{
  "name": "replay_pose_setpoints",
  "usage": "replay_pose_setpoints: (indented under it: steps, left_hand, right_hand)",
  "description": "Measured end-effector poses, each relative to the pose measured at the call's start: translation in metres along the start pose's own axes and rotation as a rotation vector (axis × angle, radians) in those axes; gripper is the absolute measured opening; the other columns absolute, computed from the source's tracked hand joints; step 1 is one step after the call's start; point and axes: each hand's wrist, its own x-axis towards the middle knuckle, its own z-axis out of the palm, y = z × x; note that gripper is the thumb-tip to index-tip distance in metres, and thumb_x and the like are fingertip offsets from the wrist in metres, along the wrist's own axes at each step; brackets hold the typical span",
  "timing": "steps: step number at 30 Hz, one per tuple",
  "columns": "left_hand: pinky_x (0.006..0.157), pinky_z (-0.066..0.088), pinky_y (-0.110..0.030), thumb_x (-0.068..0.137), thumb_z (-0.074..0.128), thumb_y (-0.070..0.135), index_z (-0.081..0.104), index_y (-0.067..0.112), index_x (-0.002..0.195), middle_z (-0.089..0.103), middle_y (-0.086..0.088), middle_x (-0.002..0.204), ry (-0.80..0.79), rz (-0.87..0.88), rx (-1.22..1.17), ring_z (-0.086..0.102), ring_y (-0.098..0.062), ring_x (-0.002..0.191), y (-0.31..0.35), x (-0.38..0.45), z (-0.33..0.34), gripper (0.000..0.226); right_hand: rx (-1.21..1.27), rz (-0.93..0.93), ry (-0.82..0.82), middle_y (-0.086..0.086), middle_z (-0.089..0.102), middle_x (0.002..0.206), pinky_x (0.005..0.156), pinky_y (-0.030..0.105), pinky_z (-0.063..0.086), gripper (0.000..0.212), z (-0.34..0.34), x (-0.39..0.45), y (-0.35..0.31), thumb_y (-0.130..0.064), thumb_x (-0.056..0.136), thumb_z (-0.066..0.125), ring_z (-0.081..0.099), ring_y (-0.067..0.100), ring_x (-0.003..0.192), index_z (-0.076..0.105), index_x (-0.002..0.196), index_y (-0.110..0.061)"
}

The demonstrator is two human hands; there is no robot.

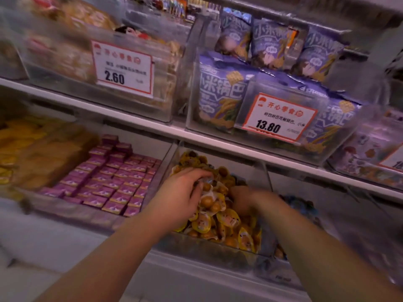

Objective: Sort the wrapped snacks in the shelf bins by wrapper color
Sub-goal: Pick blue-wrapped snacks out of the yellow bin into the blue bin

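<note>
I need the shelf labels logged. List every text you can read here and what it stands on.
"2.60": left price tag, upper left bin; red header "开心零食", small line blurred.
"13.80": right price tag, bin of purple bags; same red header, product line too blurred to give.
"小米锅巴": purple bags.
Pink boxes and yellow packets: print too small to read.

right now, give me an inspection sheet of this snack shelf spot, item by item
surface: white shelf board with clear bins on two levels
job's things: yellow wrapped snacks heaped in the middle lower bin; purple wrapped squares in rows in the bin to its left
clutter: nothing seen
grippers: left hand curled into the yellow heap, gripping packets; right hand blurred in the same heap, grip unclear
cables: nothing seen
surroundings: blue-purple bags above, price tags 2.60 and 13.80
</note>
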Motion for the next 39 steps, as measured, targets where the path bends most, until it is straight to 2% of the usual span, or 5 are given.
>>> replay_pose_setpoints:
  steps: [10,19,30,35,39]
  left_hand:
    - [0.094,0.048,-0.031,0.093,0.055,0.010,0.065,0.023,0.120,0.064,0.004,0.119,0.097,-0.149,-0.070,0.059,-0.015,0.110,0.000,-0.002,0.016,0.031]
    - [0.088,0.043,-0.020,0.095,0.050,0.011,0.063,0.027,0.122,0.056,0.008,0.119,0.060,-0.067,-0.004,0.057,-0.009,0.105,-0.002,-0.007,0.023,0.034]
    - [0.082,0.036,0.000,0.098,0.047,0.010,0.062,0.031,0.116,0.058,0.015,0.110,0.242,-0.184,-0.184,0.054,0.003,0.101,-0.004,-0.004,0.013,0.031]
    - [0.083,0.034,0.002,0.099,0.046,0.011,0.060,0.036,0.116,0.059,0.017,0.114,0.259,-0.171,-0.203,0.050,0.014,0.105,-0.002,-0.003,0.011,0.034]
    - [0.086,0.039,-0.005,0.100,0.049,0.012,0.059,0.029,0.123,0.058,0.015,0.114,0.338,-0.077,-0.208,0.055,0.003,0.108,0.006,-0.004,0.007,0.030]
  right_hand:
    - [1.521,0.283,0.336,0.020,0.072,0.102,0.059,0.034,0.058,0.031,0.030,0.003,-0.020,-0.008,0.083,0.070,0.071,0.029,0.083,0.067,0.113,-0.002]
    - [1.963,0.056,0.141,0.013,0.065,0.068,0.041,0.024,0.046,0.030,-0.013,-0.003,-0.019,-0.007,0.091,0.043,0.060,0.024,0.048,0.067,0.073,-0.004]
    - [1.560,-0.190,0.120,0.018,0.070,0.089,0.065,0.035,0.060,0.006,-0.022,-0.017,-0.030,-0.002,0.088,0.065,0.070,0.025,0.075,0.068,0.093,0.002]
    - [1.142,-0.034,0.308,0.016,0.061,0.130,0.092,0.044,0.056,0.086,-0.020,-0.031,-0.026,-0.003,0.067,0.083,0.065,0.032,0.110,0.047,0.143,-0.017]
    - [0.925,0.078,0.483,0.020,0.072,0.089,0.067,0.037,0.054,0.029,-0.028,-0.055,-0.030,-0.016,0.076,0.076,0.069,0.028,0.077,0.066,0.103,-0.019]
